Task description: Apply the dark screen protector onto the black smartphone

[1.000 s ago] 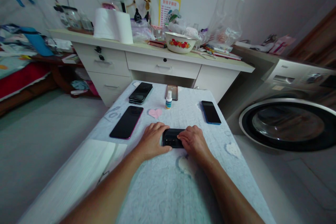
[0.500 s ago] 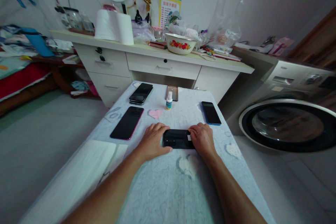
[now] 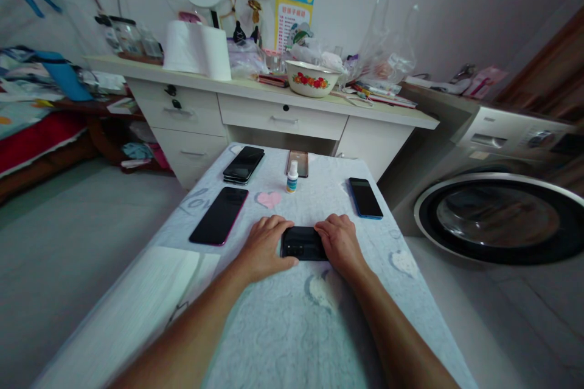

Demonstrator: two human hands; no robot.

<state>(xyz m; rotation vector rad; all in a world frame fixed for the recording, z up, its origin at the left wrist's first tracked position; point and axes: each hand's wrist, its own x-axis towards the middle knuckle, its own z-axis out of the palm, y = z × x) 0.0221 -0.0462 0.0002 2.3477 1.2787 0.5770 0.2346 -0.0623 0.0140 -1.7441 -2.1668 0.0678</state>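
Note:
A dark phone (image 3: 305,244) lies back side up on the cloth-covered table (image 3: 274,328), its camera block towards the left end. My left hand (image 3: 267,246) grips that left end, thumb at the near edge and fingers at the far edge. Over the phone's right part rests my right hand (image 3: 338,243), its fingers bent together on the far edge and covering that end. Beyond them stands a small white bottle (image 3: 292,177) with a blue label, in front of a brown-rimmed phone case (image 3: 298,163).
A pink-edged phone (image 3: 219,216) and a stack of phones (image 3: 244,165) lie on the left. A blue-edged phone (image 3: 365,198) is on the right. Behind are a white desk (image 3: 283,115) with a flowered bowl (image 3: 312,78) and a washing machine (image 3: 497,134).
My right hand has slid left along the phone, covering the white label that showed near its right end. My left hand keeps its grip on the left end.

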